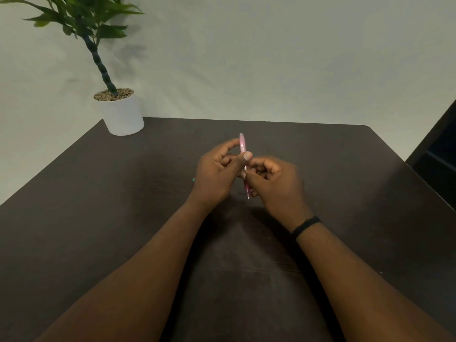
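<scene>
The pen (pixel 242 145) is held above the table (pixel 345 181), its long axis running away from the person. The far half is pinched by the left hand (pixel 217 174), the near half by the right hand (pixel 281 186).

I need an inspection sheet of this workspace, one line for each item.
Surface: dark brown wooden table, matt.
Job's things: slim pink plastic pen, held above the table, tip downward.
Clutter: tiny teal speck beside the left hand, too small to identify.
Hands: left hand pinches the pen's upper part; right hand grips its lower part; black wristband on right wrist.
Cables: nothing seen.
Surroundings: green plant in white round pot at far left corner; pale wall.
</scene>
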